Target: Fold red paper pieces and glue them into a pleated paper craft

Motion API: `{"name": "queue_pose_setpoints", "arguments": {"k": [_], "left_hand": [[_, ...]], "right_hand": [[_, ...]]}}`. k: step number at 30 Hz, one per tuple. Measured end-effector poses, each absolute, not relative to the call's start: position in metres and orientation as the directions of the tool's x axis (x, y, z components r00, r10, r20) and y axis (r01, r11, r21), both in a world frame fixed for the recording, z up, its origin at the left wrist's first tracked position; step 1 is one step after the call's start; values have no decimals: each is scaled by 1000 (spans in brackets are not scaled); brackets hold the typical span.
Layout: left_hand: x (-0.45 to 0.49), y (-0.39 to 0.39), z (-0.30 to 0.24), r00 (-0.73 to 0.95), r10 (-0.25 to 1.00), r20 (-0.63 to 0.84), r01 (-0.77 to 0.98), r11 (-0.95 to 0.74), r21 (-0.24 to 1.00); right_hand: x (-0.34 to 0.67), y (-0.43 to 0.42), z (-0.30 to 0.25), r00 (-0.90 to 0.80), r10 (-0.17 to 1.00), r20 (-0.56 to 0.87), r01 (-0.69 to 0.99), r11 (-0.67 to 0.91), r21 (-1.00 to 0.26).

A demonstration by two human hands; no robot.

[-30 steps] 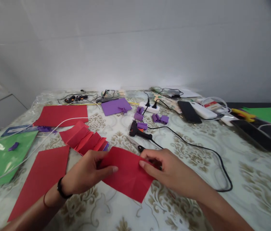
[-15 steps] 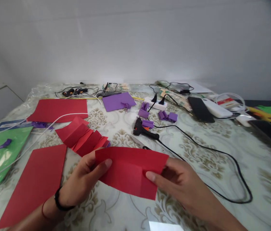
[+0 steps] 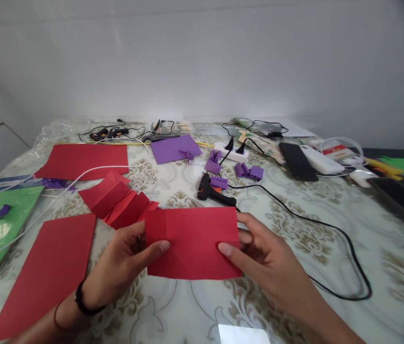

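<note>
Between my hands is a rectangular piece of red paper (image 3: 194, 243), held up above the table with a faint crease near its left end. My left hand (image 3: 130, 258) pinches its left edge, thumb on the front and fingers behind. On the right edge, my right hand (image 3: 262, 253) grips it the same way. Just beyond my left hand lie folded red paper pieces (image 3: 115, 200). A black glue gun (image 3: 212, 191) rests past the paper's far edge, beside small purple paper rolls (image 3: 219, 182).
Red sheets (image 3: 47, 272) and a green packet (image 3: 4, 224) lie at the left. A purple sheet (image 3: 173, 148), pliers (image 3: 160, 137) and a white power strip (image 3: 230, 152) are at the back. The glue gun's black cord (image 3: 331, 227) loops right, near phones (image 3: 298, 161).
The red paper has levelled out from its slant and looks flatter, facing me more squarely. Both hands keep their hold on its ends.
</note>
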State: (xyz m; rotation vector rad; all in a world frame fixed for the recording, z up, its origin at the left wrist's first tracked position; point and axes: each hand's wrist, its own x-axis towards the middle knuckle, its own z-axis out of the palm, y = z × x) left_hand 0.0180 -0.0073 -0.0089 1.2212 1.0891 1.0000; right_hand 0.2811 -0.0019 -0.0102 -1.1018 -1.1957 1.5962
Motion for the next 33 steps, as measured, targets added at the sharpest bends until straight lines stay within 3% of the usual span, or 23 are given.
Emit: {"name": "queue_pose_setpoints", "arguments": {"k": [3, 6, 11, 14, 18, 21, 27, 30, 33], "left_hand": [[23, -9, -7, 102, 993, -65, -29, 69, 997], [25, -11, -8, 39, 999, -8, -44, 10, 999], [24, -13, -14, -51, 977, 205, 81, -201, 976], [21, -13, -14, 37, 965, 259, 247, -260, 934], [17, -12, -8, 187, 955, 232, 471, -294, 832], [16, -12, -6, 198, 957, 212, 434, -279, 857], [16, -15, -6, 157, 964, 216, 180, -243, 953], [16, -15, -6, 148, 946, 288, 299, -320, 899], [16, -13, -4, 159, 908, 388, 502, -413, 760]], "right_hand": [[279, -3, -11, -273, 946, -175, -130, -217, -968], [277, -4, -12, -178, 970, -164, -138, -190, -972], [277, -4, -19, -5, 998, 69, -88, 68, -994], [281, -5, -22, -7, 991, 131, 58, 132, -990], [285, -4, -16, -186, 974, 131, 256, 177, -950], [286, -3, -11, -233, 963, 133, 297, 201, -934], [287, -4, -15, -165, 977, 137, 248, 175, -953], [287, -3, -16, -144, 978, 149, 256, 182, -950], [286, -3, -14, -117, 982, 149, 273, 176, -946]]}}
